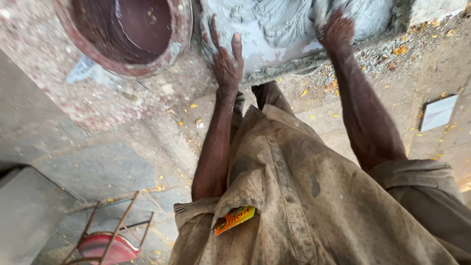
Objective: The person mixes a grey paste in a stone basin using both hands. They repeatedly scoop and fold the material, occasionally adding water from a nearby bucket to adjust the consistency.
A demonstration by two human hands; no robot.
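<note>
A mound of wet grey cement mix (284, 22) lies on a flat sheet on the ground at the top of the head view. My left hand (226, 61) rests flat on its near left edge, fingers spread, holding nothing. Over the mound's right side, my right hand (336, 32) is smeared with the grey mix and curled into it; whether it grips a handful I cannot tell. My dusty tan shirt (294, 196) fills the lower middle, with a small orange packet (234, 218) sticking out of its pocket.
A round reddish tub (125, 34) holding dark water stands at the upper left, next to the mound. A red metal-framed stool (110, 240) sits at the lower left. A white tile (438, 112) lies at the right. Yellow petals dot the concrete ground.
</note>
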